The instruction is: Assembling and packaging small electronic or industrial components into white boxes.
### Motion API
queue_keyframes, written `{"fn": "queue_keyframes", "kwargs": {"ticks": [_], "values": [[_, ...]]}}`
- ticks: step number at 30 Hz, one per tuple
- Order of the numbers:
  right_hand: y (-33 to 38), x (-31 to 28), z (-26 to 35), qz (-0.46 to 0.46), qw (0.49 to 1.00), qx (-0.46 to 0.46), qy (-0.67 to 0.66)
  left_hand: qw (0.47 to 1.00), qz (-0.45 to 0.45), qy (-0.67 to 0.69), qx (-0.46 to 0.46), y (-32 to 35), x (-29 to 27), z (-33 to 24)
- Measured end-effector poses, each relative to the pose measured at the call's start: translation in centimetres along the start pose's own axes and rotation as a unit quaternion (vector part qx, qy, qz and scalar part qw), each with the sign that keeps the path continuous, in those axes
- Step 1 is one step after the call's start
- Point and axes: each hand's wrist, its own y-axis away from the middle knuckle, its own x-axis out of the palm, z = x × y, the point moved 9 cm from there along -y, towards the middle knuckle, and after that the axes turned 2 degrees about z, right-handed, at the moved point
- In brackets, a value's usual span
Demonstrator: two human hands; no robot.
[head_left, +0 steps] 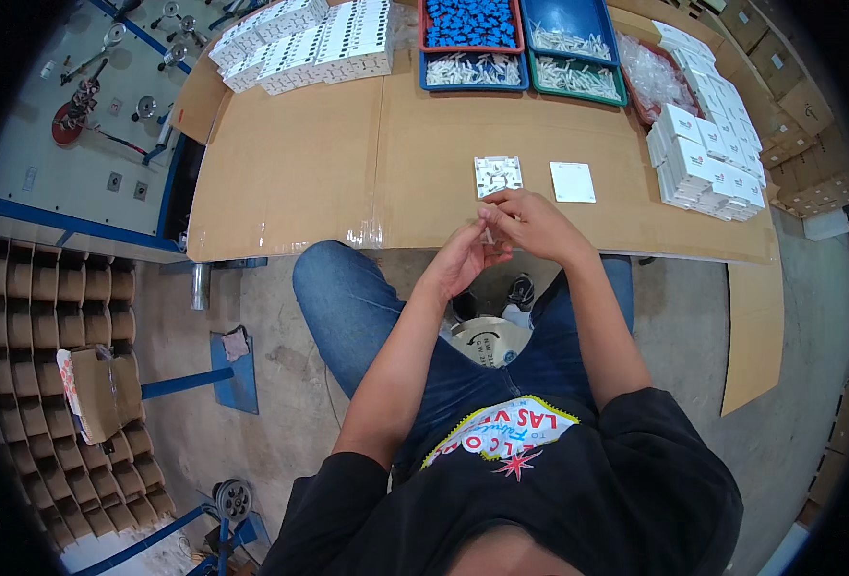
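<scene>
My left hand (461, 256) and my right hand (534, 225) meet just over the table's near edge, above my lap. The fingers of both are bent and closed together around a small whitish piece, mostly hidden by the fingers, so its kind does not show. Just beyond my hands lies an open white square plastic housing (497, 177) with moulded details inside. To its right is a flat white square cover plate (572, 182), smooth side up. Neither hand holds these two.
The cardboard-covered table (299, 163) bears stacked white housings (328, 48) at far left. At the back are a red tray (424, 43) of blue parts and blue and green trays (626, 101) of slim white pieces. White plates (707, 168) are stacked at right, beside bagged parts (653, 77).
</scene>
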Motion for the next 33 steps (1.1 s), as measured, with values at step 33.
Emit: {"fn": "queue_keyframes", "kwargs": {"ticks": [33], "values": [[-22.0, -14.7, -15.6, -0.321, 0.919, 0.105, 0.203, 0.988, -0.15, 0.024, 0.033, -0.4, -4.3, 0.0]]}}
